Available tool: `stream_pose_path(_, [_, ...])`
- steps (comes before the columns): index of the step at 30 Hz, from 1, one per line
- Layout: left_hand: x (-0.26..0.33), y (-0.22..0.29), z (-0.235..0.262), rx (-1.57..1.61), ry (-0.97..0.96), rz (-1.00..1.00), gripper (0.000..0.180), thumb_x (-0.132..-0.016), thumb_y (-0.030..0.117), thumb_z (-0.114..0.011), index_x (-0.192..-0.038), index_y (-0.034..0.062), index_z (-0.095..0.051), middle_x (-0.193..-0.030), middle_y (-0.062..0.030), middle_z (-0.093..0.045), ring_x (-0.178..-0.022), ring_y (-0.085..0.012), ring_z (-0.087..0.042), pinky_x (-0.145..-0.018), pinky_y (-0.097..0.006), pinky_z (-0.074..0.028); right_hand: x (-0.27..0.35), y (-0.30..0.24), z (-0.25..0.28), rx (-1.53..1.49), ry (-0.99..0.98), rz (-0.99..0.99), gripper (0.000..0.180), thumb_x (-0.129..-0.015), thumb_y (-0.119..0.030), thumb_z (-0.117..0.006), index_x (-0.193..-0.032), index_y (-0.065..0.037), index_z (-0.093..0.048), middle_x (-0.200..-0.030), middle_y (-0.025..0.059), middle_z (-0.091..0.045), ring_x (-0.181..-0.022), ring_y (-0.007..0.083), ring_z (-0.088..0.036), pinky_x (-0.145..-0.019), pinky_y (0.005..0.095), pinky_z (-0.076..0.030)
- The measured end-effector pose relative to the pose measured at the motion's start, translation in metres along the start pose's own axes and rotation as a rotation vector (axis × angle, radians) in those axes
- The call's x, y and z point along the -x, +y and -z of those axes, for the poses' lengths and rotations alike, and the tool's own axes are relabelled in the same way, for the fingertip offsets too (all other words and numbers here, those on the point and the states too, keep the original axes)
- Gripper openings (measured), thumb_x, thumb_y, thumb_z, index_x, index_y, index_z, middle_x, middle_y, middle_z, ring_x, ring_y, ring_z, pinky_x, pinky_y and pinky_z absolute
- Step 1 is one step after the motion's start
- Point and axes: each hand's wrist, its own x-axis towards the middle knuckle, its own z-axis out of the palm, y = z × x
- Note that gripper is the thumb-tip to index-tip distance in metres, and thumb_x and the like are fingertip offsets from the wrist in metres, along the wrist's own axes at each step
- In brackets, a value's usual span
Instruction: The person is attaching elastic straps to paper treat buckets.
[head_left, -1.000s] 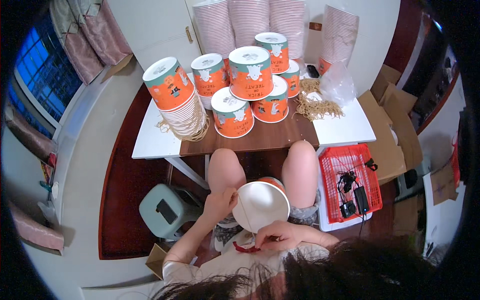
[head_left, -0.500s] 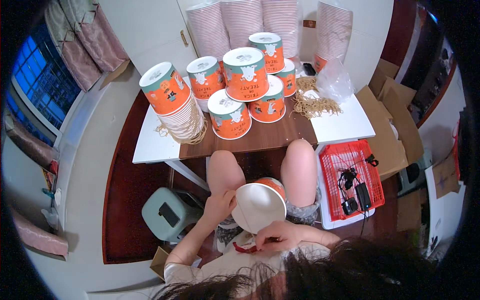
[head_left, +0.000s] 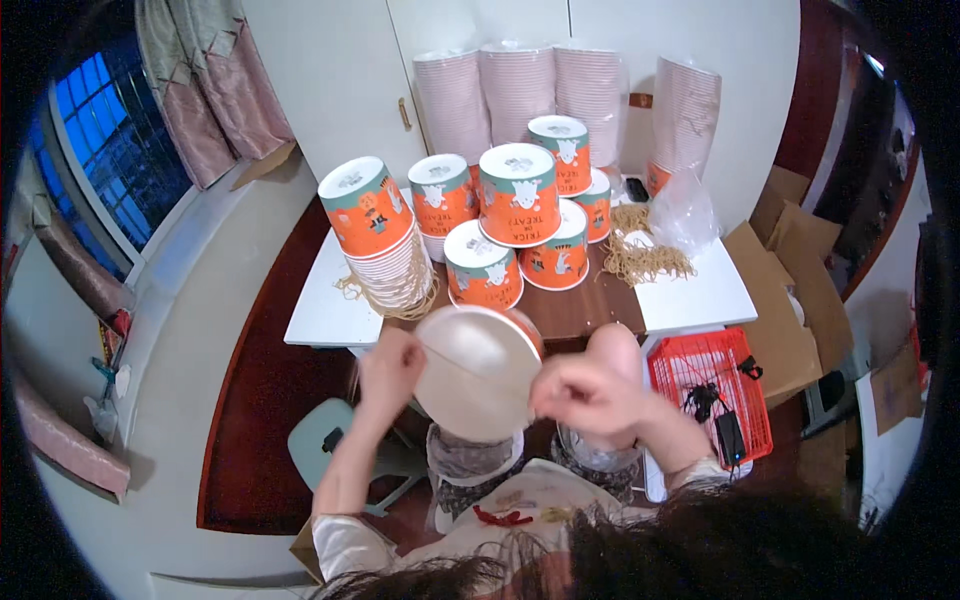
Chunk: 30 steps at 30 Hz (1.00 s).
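Observation:
A paper bucket (head_left: pixel 470 400), orange outside and white inside, hangs tilted above my lap with its mouth toward me. A thin cord (head_left: pixel 455 362) crosses its mouth from rim to rim. My left hand (head_left: pixel 392 368) is closed at the bucket's left rim, pinching one end of the cord. On the right rim, my right hand (head_left: pixel 585 395) pinches the other end, its fingers partly blurred. Beyond my hands, upside-down orange buckets (head_left: pixel 520 195) are piled on the table. A nested bucket stack (head_left: pixel 370 215) with tan cords draped over it stands to their left.
Several wrapped stacks of pale buckets (head_left: pixel 515 95) line the back of the table. Tan cords (head_left: pixel 645 250) and a clear plastic bag (head_left: pixel 685 220) lie at its right. Beside me are a red basket (head_left: pixel 690 360) with black chargers, a cardboard box (head_left: pixel 790 310) and a grey-green stool (head_left: pixel 320 435).
Both hands have risen and moved forward from my lap, carrying the bucket toward the table edge. The right hand has moved farther from my body. The view has tilted slightly.

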Motion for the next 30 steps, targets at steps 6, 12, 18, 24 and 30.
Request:
stream_pose_path(6, [-0.134, -0.039, 0.082, -0.507, 0.817, -0.564, 0.011, -0.068, 0.001, -0.063, -0.068, 0.0049, -0.053, -0.066, -0.0075, -0.054, -0.056, -0.0236, -0.052, -0.050, -0.033, -0.042, -0.125, -0.022, 0.037, 0.614, 0.140, 0.388, 0.014, -0.074, -0.010, -0.050, -0.088, -0.007, -0.052, -0.066, 0.0104, -0.054, -0.059, 0.0279, -0.056, -0.053, 0.0365, -0.044])
stream_pose_path(12, [-0.219, -0.086, 0.105, -0.240, 0.974, -0.368, 0.017, -0.072, 0.003, -0.060, -0.088, 0.0063, -0.059, -0.069, -0.0071, -0.055, -0.058, -0.0214, -0.054, -0.054, -0.033, -0.044, -0.240, 0.014, 0.070, 1.212, 0.177, 0.520, 0.021, -0.072, -0.016, -0.055, -0.092, -0.007, -0.055, -0.065, 0.0099, -0.056, -0.062, 0.0288, -0.055, -0.055, 0.0392, -0.043])
stream_pose_path(18, [-0.243, -0.123, 0.084, -0.241, 0.836, -0.228, 0.032, -0.072, 0.000, -0.050, -0.102, 0.0076, -0.057, -0.070, -0.0072, -0.054, -0.056, -0.0224, -0.052, -0.057, -0.033, -0.045, -0.301, 0.052, 0.084, 0.862, 0.154, 0.124, 0.023, -0.081, -0.026, -0.050, -0.087, -0.005, -0.057, -0.075, 0.0131, -0.061, -0.070, 0.0289, -0.059, -0.063, 0.0414, -0.045])
stream_pose_path(24, [-0.241, -0.150, 0.087, 0.009, 0.623, 0.002, 0.031, -0.068, 0.004, -0.053, -0.099, 0.0047, -0.056, -0.071, -0.0069, -0.050, -0.060, -0.0144, -0.050, -0.054, -0.030, -0.042, -0.321, 0.069, 0.072, 0.810, 0.311, -0.005, 0.029, -0.075, -0.035, -0.053, -0.090, -0.011, -0.057, -0.066, 0.0092, -0.059, -0.061, 0.0262, -0.058, -0.055, 0.0365, -0.043])
stream_pose_path(30, [-0.258, -0.138, 0.120, -0.069, 0.482, -0.241, 0.022, -0.070, 0.014, -0.060, -0.087, 0.0029, -0.054, -0.063, -0.0074, -0.053, -0.061, -0.0170, -0.054, -0.057, -0.031, -0.042, -0.329, 0.070, 0.079, 0.921, 0.290, -0.062, 0.028, -0.071, -0.031, -0.048, -0.082, -0.009, -0.060, -0.074, 0.0121, -0.062, -0.072, 0.0301, -0.060, -0.063, 0.0394, -0.047])
